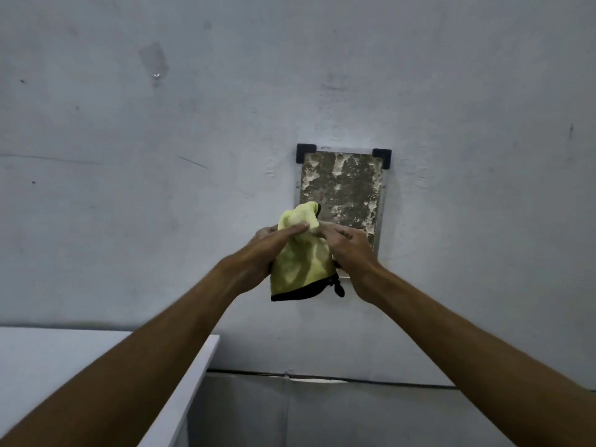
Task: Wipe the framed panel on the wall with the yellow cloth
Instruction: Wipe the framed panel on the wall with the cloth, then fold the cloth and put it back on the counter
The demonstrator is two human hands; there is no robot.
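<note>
Down at the far left, a white tabletop butts against the grey wall, and a strip of clear tape clings high above it. Moving right, the person's left hand is closed on the yellow cloth, thumb laid across its upper fold. Bunched between both hands, the cloth hangs in front of the lower left part of the framed panel, its black hem dangling below. Next, the right hand pinches the cloth's right edge, fingers curled. Behind them the panel sits on the wall, mottled and flaking, with black corner brackets at its top.
</note>
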